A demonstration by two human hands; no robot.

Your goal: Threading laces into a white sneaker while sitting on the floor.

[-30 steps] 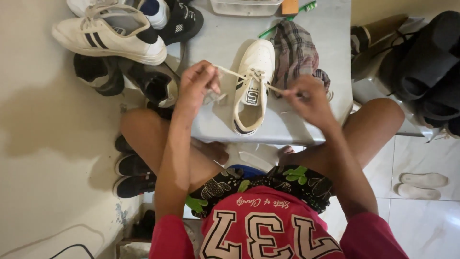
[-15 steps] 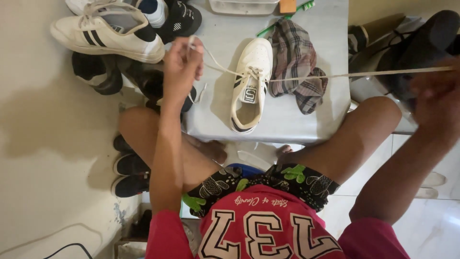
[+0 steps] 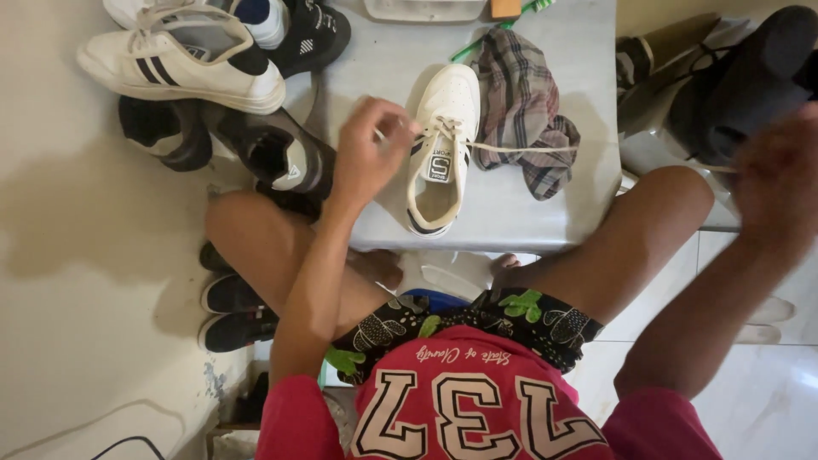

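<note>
Sneaker (image 3: 441, 153), white with a dark-trimmed collar, lies toe-far near the middle of the grey tabletop (image 3: 528, 221), its tongue showing a square label. The left hand (image 3: 368, 153) sits just left of the shoe's lacing, fingers curled and pinched on one end of the cream shoelace (image 3: 520, 148). That lace runs taut from the eyelets rightward across a crumpled plaid cloth (image 3: 524, 111) lying just right of the shoe, and on toward the right hand (image 3: 780, 183), which is raised well out to the right, off the tabletop; it is blurred, so I cannot tell its grip. On the floor to the far left lie a white striped sneaker (image 3: 183, 61) and several black shoes (image 3: 277, 158). A green-handled brush (image 3: 503, 25) rests at the tabletop's far edge.
</note>
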